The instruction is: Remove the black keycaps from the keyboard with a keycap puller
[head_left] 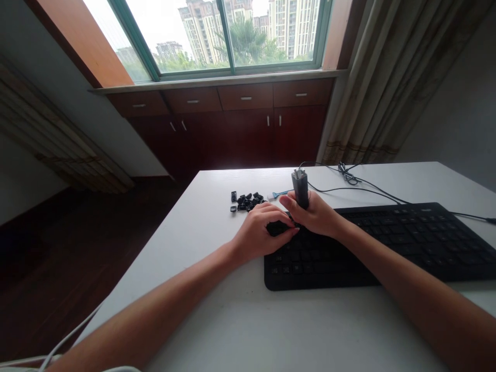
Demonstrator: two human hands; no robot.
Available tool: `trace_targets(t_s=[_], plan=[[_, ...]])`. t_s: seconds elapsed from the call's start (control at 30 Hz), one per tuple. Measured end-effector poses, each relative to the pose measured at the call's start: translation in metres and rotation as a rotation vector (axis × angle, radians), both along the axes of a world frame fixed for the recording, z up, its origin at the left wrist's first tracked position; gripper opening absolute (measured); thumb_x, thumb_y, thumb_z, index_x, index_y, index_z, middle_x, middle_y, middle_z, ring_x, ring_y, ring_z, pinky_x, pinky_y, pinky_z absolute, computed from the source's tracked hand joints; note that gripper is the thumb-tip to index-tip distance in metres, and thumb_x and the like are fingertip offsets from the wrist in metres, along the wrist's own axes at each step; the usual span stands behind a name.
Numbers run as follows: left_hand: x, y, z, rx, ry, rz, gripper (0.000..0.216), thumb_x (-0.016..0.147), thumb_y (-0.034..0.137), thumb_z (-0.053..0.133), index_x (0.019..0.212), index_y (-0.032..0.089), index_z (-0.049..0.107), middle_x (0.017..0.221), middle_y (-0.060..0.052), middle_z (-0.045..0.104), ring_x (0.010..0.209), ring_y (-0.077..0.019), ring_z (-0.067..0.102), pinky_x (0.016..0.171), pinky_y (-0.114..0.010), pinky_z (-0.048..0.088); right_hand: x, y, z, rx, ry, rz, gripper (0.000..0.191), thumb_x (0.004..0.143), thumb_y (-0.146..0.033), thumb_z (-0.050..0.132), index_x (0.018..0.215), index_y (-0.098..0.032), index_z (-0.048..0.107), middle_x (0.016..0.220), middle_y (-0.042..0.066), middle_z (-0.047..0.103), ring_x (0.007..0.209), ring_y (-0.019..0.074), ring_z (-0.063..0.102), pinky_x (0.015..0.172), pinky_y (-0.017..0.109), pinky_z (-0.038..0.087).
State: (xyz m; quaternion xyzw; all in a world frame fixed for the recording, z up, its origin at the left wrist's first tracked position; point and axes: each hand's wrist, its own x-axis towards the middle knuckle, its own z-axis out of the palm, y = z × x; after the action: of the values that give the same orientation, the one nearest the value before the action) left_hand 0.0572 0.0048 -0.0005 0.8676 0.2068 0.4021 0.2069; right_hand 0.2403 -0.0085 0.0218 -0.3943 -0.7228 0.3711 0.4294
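A black keyboard (387,248) lies on the white table (232,320). My right hand (320,214) is closed round a dark grey upright tool (300,188), held over the keyboard's far left corner. My left hand (259,232) rests on that same corner, its fingers curled down on the keys beside the tool; whether they hold anything is hidden. A small heap of loose black keycaps (246,201) lies on the table just beyond my left hand.
A small blue tool (279,195) lies next to the keycaps. The keyboard's black cable (349,181) runs across the back of the table. A white cable (65,341) hangs at the near left edge. Cabinets and a window stand behind.
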Motion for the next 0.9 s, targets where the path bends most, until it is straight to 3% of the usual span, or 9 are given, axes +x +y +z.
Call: trace_targets(t_s=[0.17, 0.47, 0.63, 0.73, 0.9], plan=[[-0.005, -0.008, 0.003, 0.098, 0.073, -0.019, 0.005, 0.086, 0.024, 0.067, 0.087, 0.022, 0.071, 0.090, -0.002, 0.077, 0.087, -0.0199, 0.069, 0.089, -0.042, 0.055, 0.003, 0.006, 0.001, -0.001, -0.040, 0.101, 0.050, 0.100, -0.053, 0.049, 0.063, -0.020, 0.045, 0.054, -0.005, 0.044, 0.050, 0.0090, 0.038, 0.049, 0.025, 0.030], [-0.008, -0.010, 0.007, 0.257, 0.138, -0.158, 0.021, 0.088, 0.017, 0.058, 0.103, 0.020, 0.073, 0.104, -0.005, 0.078, 0.100, -0.0238, 0.069, 0.091, -0.042, 0.058, -0.001, 0.001, 0.004, 0.031, -0.115, 0.087, 0.051, 0.099, -0.055, 0.048, 0.063, -0.020, 0.045, 0.057, -0.005, 0.041, 0.054, 0.0099, 0.036, 0.050, 0.025, 0.029], [-0.007, -0.011, 0.007, 0.304, 0.206, -0.174, 0.024, 0.091, 0.016, 0.054, 0.104, 0.017, 0.074, 0.105, -0.004, 0.079, 0.104, -0.0256, 0.067, 0.097, -0.045, 0.055, -0.013, -0.005, 0.003, -0.045, -0.114, -0.015, 0.050, 0.099, -0.056, 0.048, 0.065, -0.019, 0.048, 0.061, -0.002, 0.044, 0.057, 0.0111, 0.039, 0.051, 0.025, 0.031], [-0.007, -0.011, 0.007, 0.322, 0.212, -0.161, 0.024, 0.092, 0.017, 0.054, 0.108, 0.016, 0.073, 0.108, -0.003, 0.078, 0.108, -0.0254, 0.067, 0.096, -0.044, 0.055, -0.016, -0.007, -0.003, -0.030, -0.021, -0.125, 0.051, 0.098, -0.055, 0.050, 0.062, -0.019, 0.042, 0.056, -0.004, 0.037, 0.052, 0.0100, 0.035, 0.048, 0.026, 0.027], [-0.007, -0.011, 0.007, 0.326, 0.220, -0.174, 0.025, 0.093, 0.016, 0.052, 0.108, 0.015, 0.072, 0.108, -0.003, 0.078, 0.113, -0.0248, 0.068, 0.096, -0.041, 0.058, -0.014, -0.011, -0.008, 0.038, 0.078, -0.130, 0.049, 0.100, -0.048, 0.051, 0.061, -0.020, 0.040, 0.056, -0.005, 0.033, 0.052, 0.0093, 0.031, 0.047, 0.025, 0.025]])
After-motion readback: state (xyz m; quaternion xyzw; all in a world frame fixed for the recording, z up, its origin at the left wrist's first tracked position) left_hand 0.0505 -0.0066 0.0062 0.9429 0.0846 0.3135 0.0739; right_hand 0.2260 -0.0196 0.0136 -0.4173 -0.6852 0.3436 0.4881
